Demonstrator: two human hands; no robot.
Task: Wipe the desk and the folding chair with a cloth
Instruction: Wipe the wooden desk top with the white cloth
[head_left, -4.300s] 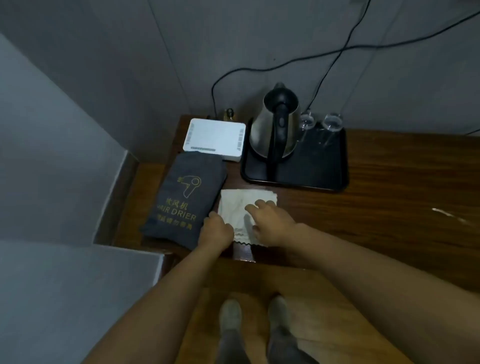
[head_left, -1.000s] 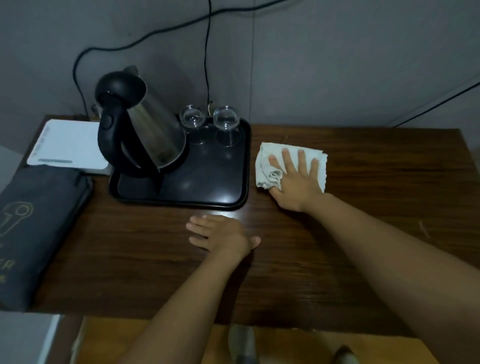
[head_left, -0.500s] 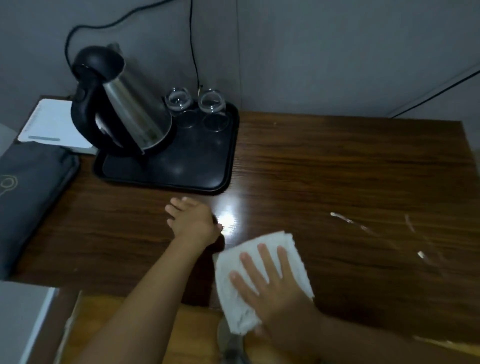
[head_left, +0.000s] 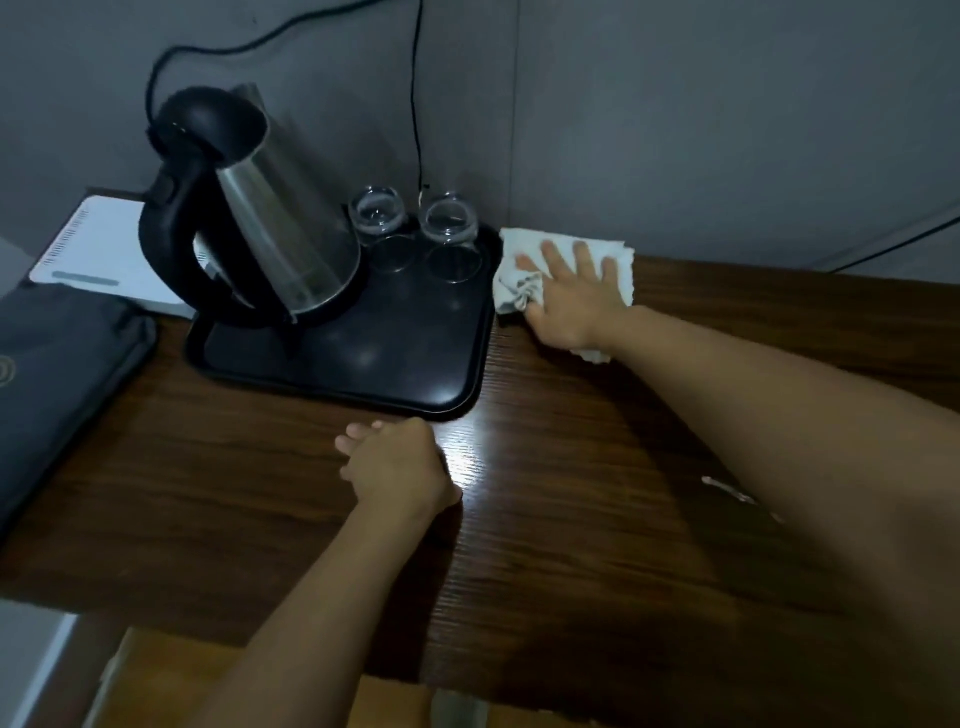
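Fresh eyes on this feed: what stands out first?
The right hand presses a pale cloth flat at the back edge of the desk, beside the black tray. A steel kettle and two glasses stand on that tray; the left hand rests on the desk before it.

Single head view: we look from close above the desk (head_left: 571, 519), facing forward and down, wall (head_left: 727, 130) at 12 o'clock.

Cloth (head_left: 618, 260) right of tray (head_left: 363, 374)

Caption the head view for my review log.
Right hand presses a white cloth on the desk beside the black tray, left hand rests on the desk.
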